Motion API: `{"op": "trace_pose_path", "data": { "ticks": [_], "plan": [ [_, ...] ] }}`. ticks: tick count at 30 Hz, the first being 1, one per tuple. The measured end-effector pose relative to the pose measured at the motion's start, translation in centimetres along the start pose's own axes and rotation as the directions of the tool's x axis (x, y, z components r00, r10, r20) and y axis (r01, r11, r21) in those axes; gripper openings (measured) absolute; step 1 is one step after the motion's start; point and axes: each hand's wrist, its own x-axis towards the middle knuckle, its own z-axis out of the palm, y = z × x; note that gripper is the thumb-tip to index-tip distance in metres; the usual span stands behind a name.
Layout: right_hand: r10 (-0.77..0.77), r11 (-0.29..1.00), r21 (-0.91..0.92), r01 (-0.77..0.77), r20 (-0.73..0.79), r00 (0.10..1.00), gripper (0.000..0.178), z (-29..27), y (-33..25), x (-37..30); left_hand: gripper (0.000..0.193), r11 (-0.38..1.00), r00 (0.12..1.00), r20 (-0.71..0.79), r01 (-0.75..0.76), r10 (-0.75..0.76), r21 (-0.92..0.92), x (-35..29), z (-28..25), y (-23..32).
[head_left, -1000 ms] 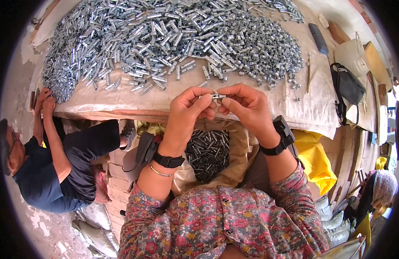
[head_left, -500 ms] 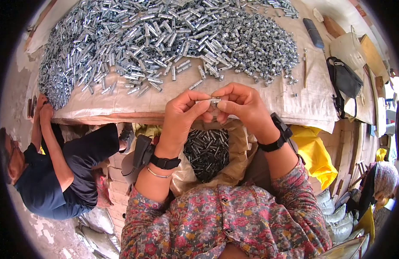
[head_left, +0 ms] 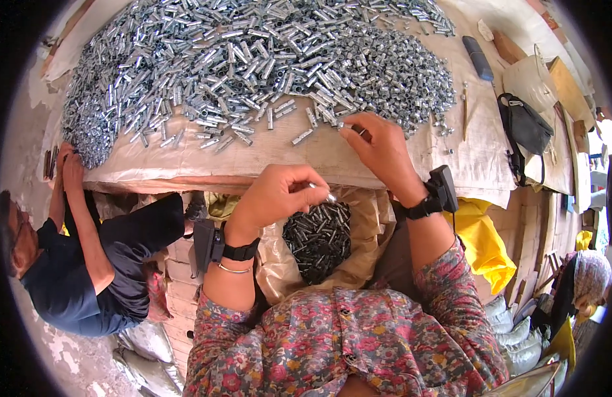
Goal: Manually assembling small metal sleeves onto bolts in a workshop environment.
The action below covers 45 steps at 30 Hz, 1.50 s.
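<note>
My left hand (head_left: pixel 278 200) is closed in a pinch above an open sack (head_left: pixel 274 268), with a small silver metal sleeve (head_left: pixel 330 197) sticking out past the fingertips. The sack holds a heap of dark-looking metal sleeves (head_left: pixel 316 241). My right hand (head_left: pixel 382 147) reaches over the front of the table, fingers curled together at the near edge of the piled parts. A tiny shiny bit shows by its fingertips; whether it is held or lies on the cloth is unclear. Long slotted sleeves (head_left: pixel 253 59) spread over the table, with shorter ring-like pieces (head_left: pixel 405 73) heaped to their right.
A pale cloth (head_left: pixel 438 165) covers the table. At the right lie a dark case (head_left: pixel 478 58), a thin rod (head_left: pixel 465 112) and a black bag (head_left: pixel 527 122). A co-worker (head_left: pixel 74 264) sits at the left, hands at the pile. Yellow sheeting (head_left: pixel 481 245) hangs at the right.
My hands, earlier together around a small metal piece, have parted. The left came down and left over the sack; the right moved up and right to the pile.
</note>
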Motion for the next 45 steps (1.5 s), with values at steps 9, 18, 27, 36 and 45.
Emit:
{"op": "trace_pose_path", "data": {
  "ticks": [9, 18, 27, 36, 45],
  "plan": [
    [-0.038, 0.946, -0.323, 0.034, -0.006, 0.999, 0.015, 2.0, 0.2, 0.8, 0.015, 0.541, 0.727, -0.337, -0.057, 0.599, 0.839, 3.4, -0.4, -1.3],
    [0.142, 0.954, 0.25, -0.163, 0.097, 0.985, 0.016, -0.4, -1.1, -0.6, 0.011, 0.944, 0.827, -0.491, -0.131, 0.272, 0.303, 2.8, -0.2, -1.5],
    [0.156, 0.67, 0.678, -0.302, 0.27, 0.95, 0.016, -1.3, -3.9, -2.3, 0.015, 0.932, 0.953, -0.291, -0.18, 0.086, -0.315, 1.2, 1.7, -0.3],
    [0.189, 0.611, 0.685, -0.397, 0.361, 0.913, 0.018, -1.7, -4.2, -2.2, 0.016, 0.889, 0.961, -0.262, -0.196, 0.09, -0.414, 1.1, 1.5, -0.7],
    [0.186, 0.748, 0.573, -0.333, 0.3, 0.935, 0.015, -1.4, -4.2, -2.5, 0.014, 0.936, 0.917, -0.367, -0.258, 0.158, -0.242, 1.0, 2.1, -0.4]
  ]
}}
